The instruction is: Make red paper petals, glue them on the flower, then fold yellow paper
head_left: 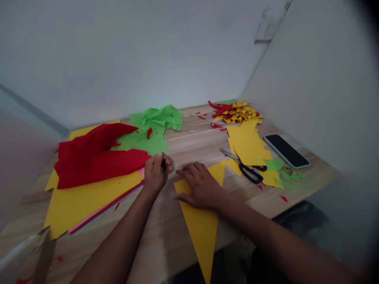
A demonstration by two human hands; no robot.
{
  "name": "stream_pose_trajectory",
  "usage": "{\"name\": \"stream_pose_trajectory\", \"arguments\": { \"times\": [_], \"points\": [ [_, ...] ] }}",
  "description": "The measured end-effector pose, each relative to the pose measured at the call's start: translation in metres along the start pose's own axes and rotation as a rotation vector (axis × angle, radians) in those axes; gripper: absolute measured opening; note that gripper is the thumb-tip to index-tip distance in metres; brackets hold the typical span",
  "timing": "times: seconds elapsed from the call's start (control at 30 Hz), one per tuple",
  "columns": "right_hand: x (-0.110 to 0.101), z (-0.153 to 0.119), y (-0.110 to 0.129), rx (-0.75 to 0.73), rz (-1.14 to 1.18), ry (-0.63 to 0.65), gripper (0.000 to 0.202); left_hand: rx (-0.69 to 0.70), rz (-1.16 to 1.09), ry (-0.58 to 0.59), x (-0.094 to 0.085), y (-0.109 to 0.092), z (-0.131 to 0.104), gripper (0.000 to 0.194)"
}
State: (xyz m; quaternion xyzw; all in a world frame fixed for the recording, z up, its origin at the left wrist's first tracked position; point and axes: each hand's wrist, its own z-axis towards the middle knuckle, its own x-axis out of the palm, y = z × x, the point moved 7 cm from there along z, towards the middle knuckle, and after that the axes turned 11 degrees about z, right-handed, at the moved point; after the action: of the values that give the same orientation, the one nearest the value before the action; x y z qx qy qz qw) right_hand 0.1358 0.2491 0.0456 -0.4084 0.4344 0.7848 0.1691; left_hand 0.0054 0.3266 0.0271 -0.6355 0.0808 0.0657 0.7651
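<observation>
A long yellow paper triangle (202,232) lies on the wooden table (189,148), its narrow tip pointing toward me past the front edge. My right hand (199,185) rests on its wide end, fingers apart and nothing gripped. Just left of the triangle, my left hand (157,169) is raised a little with its fingers curled together; whatever they hold, if anything, is too small to make out. Beside that hand lies crumpled red paper (94,157) on yellow sheets (85,201), with light green crepe paper (156,130) behind it.
Scissors with dark handles (250,172) lie partly open by cut yellow pieces (248,144). A phone (286,150) lies at the right. Folded yellow scraps (239,113) are heaped at the back. A white wall (133,51) rises behind the table.
</observation>
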Motion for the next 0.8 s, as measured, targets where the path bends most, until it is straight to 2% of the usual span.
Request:
{"name": "stream_pose_trajectory", "arguments": {
  "times": [0.07,0.13,0.2,0.33,0.5,0.67,0.8],
  "points": [
    [0.005,-0.001,-0.009,0.037,0.015,-0.015,0.056,0.007,-0.053,-0.042,-0.004,-0.001,0.002,0.042],
    [0.008,-0.003,-0.015,0.062,0.025,-0.032,0.055,0.010,-0.088,-0.046,-0.006,-0.001,0.002,0.041],
    [0.010,-0.006,-0.016,0.066,0.032,-0.034,0.055,-0.005,-0.104,-0.032,-0.005,0.001,0.002,0.041],
    [0.010,-0.007,-0.013,0.063,0.071,0.001,0.040,-0.034,-0.120,-0.021,-0.004,0.001,0.000,0.042],
    [0.012,-0.007,-0.009,0.037,0.039,0.064,0.063,-0.049,-0.139,-0.025,-0.003,0.002,0.000,0.042],
    [0.013,-0.008,-0.007,0.028,0.019,0.096,0.048,-0.041,-0.128,-0.011,-0.003,0.004,0.000,0.044],
    [0.014,-0.008,-0.006,-0.004,0.008,0.106,0.065,-0.047,-0.109,-0.004,-0.001,0.004,0.000,0.045]
  ]
}}
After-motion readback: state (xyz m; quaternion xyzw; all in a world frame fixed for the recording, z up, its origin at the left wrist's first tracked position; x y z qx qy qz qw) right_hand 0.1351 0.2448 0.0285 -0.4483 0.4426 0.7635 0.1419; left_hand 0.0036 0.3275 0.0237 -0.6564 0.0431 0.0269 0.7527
